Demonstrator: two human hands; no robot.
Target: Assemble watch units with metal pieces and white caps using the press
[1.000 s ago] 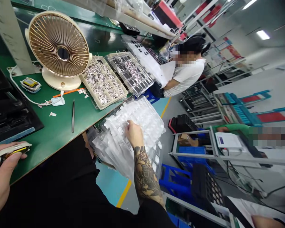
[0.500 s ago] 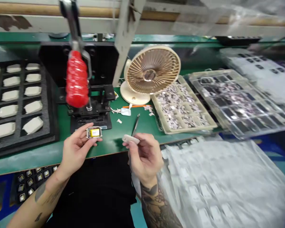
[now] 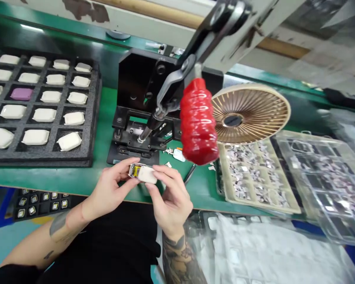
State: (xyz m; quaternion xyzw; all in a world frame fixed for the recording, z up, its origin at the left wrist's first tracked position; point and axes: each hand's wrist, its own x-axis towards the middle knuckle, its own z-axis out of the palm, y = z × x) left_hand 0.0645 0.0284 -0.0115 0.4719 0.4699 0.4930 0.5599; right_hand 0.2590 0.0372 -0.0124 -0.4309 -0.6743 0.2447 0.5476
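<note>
My left hand (image 3: 114, 189) grips a small open device case (image 3: 132, 169) by its edges, with yellow and dark parts showing inside. Between the thumb and fingers of my right hand (image 3: 173, 197) is a white cover (image 3: 147, 174). That cover overlaps the right part of the case; whether it is seated cannot be made out. Just behind both hands stands a black toggle press (image 3: 136, 138) with a red ribbed handle (image 3: 198, 122). A pair of dark tweezers (image 3: 190, 173) lies on the green bench to the right of my right hand.
At left, a black foam tray (image 3: 90, 146) carries rows of white pieces and one purple piece. A fan (image 3: 251, 114) and a compartment box (image 3: 263, 209) of small parts stand right, beside a clear lidded box (image 3: 340, 221). Below the bench edge is another dark tray (image 3: 41, 207).
My right hand has brought the white cover left onto the case in my left hand. The view has turned left, so the foam tray shows more fully.
</note>
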